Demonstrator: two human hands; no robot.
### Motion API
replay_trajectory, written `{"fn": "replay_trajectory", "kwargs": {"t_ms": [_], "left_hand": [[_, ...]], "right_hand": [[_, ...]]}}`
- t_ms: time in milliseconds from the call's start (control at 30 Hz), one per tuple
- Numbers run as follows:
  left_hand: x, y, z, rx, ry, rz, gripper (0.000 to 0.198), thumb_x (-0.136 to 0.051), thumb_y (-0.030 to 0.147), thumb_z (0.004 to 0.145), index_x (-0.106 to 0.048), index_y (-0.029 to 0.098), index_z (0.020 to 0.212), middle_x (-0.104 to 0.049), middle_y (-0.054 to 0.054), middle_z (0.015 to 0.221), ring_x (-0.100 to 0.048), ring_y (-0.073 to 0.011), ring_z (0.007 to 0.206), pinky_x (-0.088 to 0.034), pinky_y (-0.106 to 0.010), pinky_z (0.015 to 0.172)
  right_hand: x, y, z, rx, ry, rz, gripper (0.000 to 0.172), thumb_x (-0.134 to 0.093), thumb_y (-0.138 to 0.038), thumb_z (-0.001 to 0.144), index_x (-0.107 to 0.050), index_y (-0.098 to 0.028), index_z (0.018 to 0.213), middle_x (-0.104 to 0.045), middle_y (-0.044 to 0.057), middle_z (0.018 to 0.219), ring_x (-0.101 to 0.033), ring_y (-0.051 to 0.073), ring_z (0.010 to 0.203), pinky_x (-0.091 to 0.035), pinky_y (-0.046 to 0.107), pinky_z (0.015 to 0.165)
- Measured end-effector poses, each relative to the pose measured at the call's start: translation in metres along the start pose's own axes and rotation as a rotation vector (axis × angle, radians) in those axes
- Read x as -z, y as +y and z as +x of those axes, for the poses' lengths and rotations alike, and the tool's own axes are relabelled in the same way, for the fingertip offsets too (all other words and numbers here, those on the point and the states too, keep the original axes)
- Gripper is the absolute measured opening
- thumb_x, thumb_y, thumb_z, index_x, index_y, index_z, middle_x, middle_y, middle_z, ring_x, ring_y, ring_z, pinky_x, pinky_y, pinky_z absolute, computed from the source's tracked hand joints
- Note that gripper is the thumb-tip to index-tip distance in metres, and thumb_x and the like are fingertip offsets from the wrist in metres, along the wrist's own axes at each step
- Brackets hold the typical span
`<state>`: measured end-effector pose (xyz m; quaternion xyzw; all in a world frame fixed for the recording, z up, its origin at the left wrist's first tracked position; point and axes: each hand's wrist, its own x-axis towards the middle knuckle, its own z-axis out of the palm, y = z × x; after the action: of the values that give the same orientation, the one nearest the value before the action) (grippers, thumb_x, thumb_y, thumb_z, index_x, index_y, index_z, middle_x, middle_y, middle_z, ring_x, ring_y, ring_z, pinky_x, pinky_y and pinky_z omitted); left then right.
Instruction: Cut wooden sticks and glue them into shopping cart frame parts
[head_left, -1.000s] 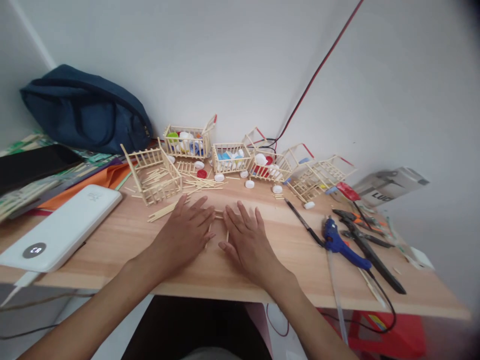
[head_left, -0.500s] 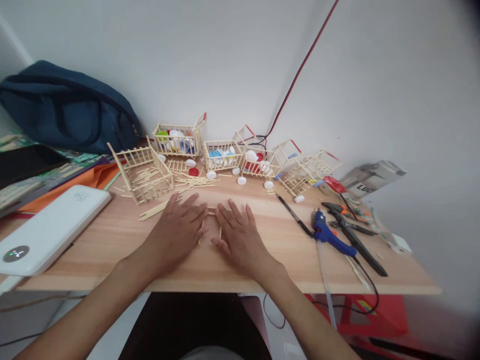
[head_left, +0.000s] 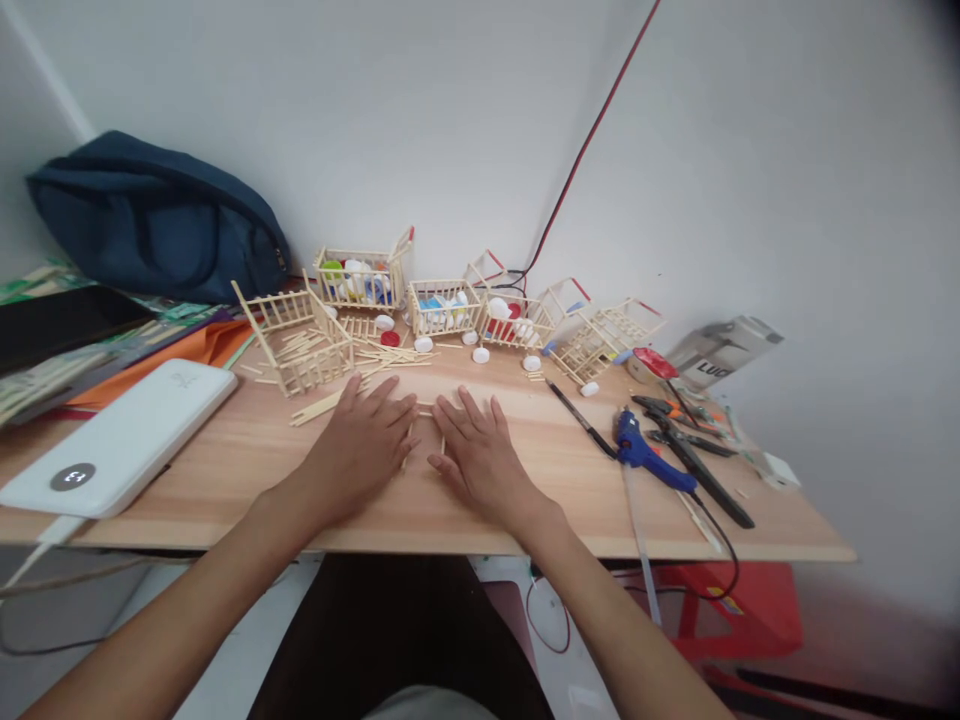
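My left hand lies palm down on the wooden table with its fingers stretched out. Beside it, my right hand rests the same way, fingers spread and thumb out to the left. Between them a thin wooden stick runs crosswise, its ends touched by the fingertips of both hands. Two more sticks come toward me from it, one along each hand, mostly covered by the hands. Loose sticks lie just beyond my left hand, near an open stick frame.
Small stick carts with white wheels line the wall. A blue glue gun, black-handled pliers and a pen lie to the right. On the left are a white power bank and a dark blue bag.
The whole view has shifted slightly. Both hands stay flat in the same place against the sticks, with the left thumb drawn in a little.
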<state>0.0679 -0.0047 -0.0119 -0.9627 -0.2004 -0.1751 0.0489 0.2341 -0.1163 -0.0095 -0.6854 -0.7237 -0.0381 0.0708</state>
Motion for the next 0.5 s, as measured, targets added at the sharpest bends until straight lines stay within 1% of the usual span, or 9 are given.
{"fn": "replay_trajectory", "kwargs": {"t_ms": [133,300,400,500], "left_hand": [[-0.002,-0.0004,-0.0014,0.004,0.029,-0.004,0.034,-0.037,0.025,0.096,-0.061,0.019,0.12,-0.061,-0.004,0.13,-0.042,-0.0314,0.132,-0.022,-0.06,0.111],[-0.0026,-0.0004,-0.002,-0.022,0.027,0.024,0.034,-0.038,0.026,0.096,-0.062,0.018,0.12,-0.061,-0.006,0.13,-0.042,-0.0331,0.132,-0.022,-0.064,0.11],[0.0001,0.0011,-0.0022,-0.021,0.034,0.028,0.035,-0.04,0.027,0.096,-0.061,0.018,0.121,-0.061,-0.008,0.13,-0.042,-0.0319,0.132,-0.023,-0.062,0.11],[0.0011,0.0017,-0.0026,-0.021,0.052,0.021,0.035,-0.041,0.026,0.095,-0.061,0.017,0.123,-0.062,-0.01,0.128,-0.044,-0.0315,0.131,-0.024,-0.062,0.11]], "right_hand": [[-0.0016,0.0007,-0.0008,-0.005,0.01,0.013,0.057,-0.032,-0.043,0.099,-0.035,-0.012,0.146,-0.032,0.006,0.153,-0.011,0.028,0.146,-0.011,0.06,0.115],[-0.0036,0.0013,-0.0024,0.0,0.038,0.021,0.055,-0.032,-0.042,0.099,-0.037,-0.013,0.145,-0.034,0.006,0.153,-0.009,0.028,0.146,-0.011,0.059,0.115],[-0.0048,0.0012,-0.0026,-0.012,0.056,0.007,0.053,-0.033,-0.039,0.098,-0.039,-0.012,0.144,-0.035,0.007,0.152,-0.01,0.028,0.146,-0.009,0.059,0.115],[-0.0057,0.0012,-0.0025,-0.013,0.073,-0.006,0.053,-0.034,-0.037,0.098,-0.037,-0.012,0.145,-0.032,0.008,0.154,-0.01,0.028,0.146,-0.009,0.059,0.115]]}}
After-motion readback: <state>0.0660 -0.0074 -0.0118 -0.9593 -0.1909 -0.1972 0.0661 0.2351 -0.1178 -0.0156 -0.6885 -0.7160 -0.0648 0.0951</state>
